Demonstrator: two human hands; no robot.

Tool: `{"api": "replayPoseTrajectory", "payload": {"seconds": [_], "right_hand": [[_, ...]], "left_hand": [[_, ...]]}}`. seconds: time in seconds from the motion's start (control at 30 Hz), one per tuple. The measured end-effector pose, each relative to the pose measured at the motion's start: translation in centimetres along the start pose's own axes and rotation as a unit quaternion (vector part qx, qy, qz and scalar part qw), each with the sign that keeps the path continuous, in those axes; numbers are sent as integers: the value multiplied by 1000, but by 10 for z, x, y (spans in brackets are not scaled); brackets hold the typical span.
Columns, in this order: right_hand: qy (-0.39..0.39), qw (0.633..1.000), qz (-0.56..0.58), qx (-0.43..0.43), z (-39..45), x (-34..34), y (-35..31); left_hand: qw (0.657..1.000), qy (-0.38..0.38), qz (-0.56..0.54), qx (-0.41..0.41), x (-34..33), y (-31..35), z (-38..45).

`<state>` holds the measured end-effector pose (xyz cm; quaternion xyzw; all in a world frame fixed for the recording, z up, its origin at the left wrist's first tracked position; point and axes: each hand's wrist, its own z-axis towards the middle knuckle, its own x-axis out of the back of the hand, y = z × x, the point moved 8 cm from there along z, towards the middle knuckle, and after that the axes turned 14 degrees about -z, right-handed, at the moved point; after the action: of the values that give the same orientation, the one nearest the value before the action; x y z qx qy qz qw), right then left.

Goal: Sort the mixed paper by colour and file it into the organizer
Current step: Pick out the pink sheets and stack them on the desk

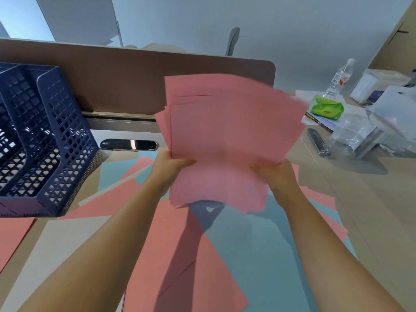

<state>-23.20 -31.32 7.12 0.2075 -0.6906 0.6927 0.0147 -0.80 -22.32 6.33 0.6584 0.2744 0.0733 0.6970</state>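
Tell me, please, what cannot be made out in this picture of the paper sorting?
Head view only:
- Organizer: cut off by the left edge; its slots' contents are unclear.
- Pink stack: right corner blurred; sheet count unreadable. It hides the fingers of the left hand and right hand.
- Desk papers: partly hidden by arms.
- Bottle: label too small.

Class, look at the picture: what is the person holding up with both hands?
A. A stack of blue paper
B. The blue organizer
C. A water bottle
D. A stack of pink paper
D: the left hand and right hand each grip a lower corner of the pink paper, raised above the desk; the organizer stands apart at the left.
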Motion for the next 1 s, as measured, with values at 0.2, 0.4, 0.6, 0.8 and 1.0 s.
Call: {"api": "replayPoseTrajectory", "payload": {"seconds": [0.2,0.4,0.6,0.8,1.0], "right_hand": [[-29,998,27,47,9,7,-14],[-6,998,42,55,14,6,-28],[-2,998,57,-1,15,4,15],[3,996,73,-49,20,-16,50],[14,996,75,-36,27,-8,50]], "left_hand": [[998,-7,-22,-57,4,28,11],[996,-26,-39,-70,-10,43,20],[998,-43,-26,28,12,-19,22],[996,-28,-42,70,11,-58,30],[997,-38,-45,44,6,-57,38]]}}
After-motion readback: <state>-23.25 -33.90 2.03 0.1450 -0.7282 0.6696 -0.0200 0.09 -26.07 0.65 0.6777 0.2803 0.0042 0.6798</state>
